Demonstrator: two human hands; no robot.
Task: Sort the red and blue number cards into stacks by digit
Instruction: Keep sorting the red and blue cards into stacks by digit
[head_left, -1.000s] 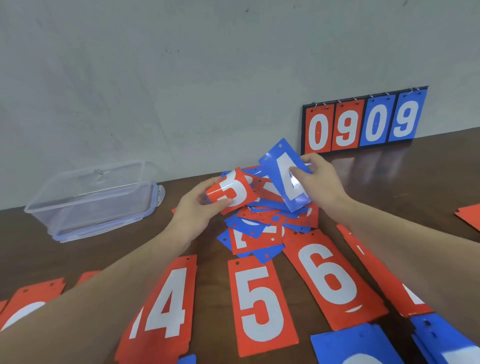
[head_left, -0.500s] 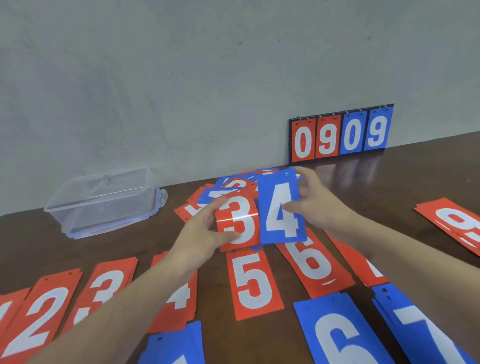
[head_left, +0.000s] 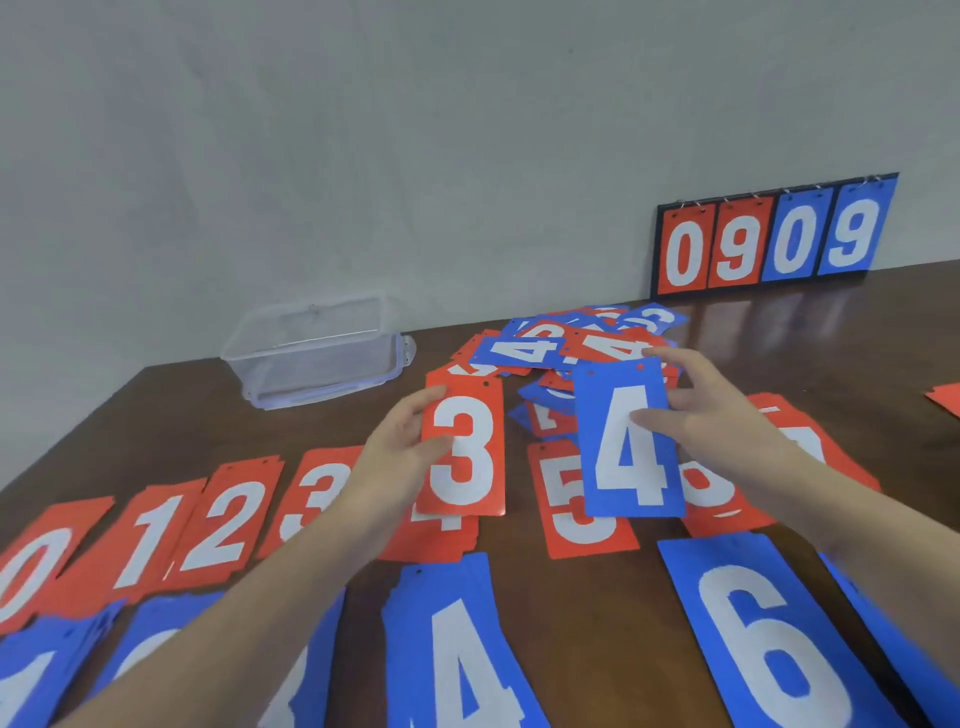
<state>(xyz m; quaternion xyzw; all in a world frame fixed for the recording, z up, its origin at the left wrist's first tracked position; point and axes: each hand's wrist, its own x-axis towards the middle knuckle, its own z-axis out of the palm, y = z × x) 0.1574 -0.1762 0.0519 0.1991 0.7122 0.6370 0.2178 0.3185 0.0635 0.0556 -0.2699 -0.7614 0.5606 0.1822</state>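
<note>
Far left, front of the wooden table (head_left: 156, 410): red row reads 0 (head_left: 26, 571), 1 (head_left: 148, 540), 2 (head_left: 228, 525), then a red 3 stack (head_left: 317, 488) partly behind the left forearm. Blue stacks sit nearer the camera at 7 to 8 o'clock; their digits are cut off or hidden.

A clear plastic container (head_left: 317, 348) stands at 10 o'clock near the wall.

Left hand (head_left: 400, 447) pinches the left edge of a red 3 card (head_left: 465, 447), thumb on its face, fingers behind. Card is upright, raised above the red 4 stack (head_left: 436, 535). Blue 4 stack (head_left: 457, 660) lies at 6 o'clock.

Unsorted pile (head_left: 576, 348) of mixed red and blue cards lies at 12 o'clock, beyond both hands.

Red 5 stack (head_left: 571, 514) is just right of centre, partly covered by the held blue 4 card (head_left: 628, 441). Right hand (head_left: 711, 410) pinches that card at its right edge, thumb across the face, fingers behind and along the top.

Red 6 stack (head_left: 711, 493) lies under the right wrist. Blue 6 stack (head_left: 769, 639) at 5 o'clock.

Scoreboard (head_left: 769, 239) leans on the wall at 1 o'clock, reading 0909.
</note>
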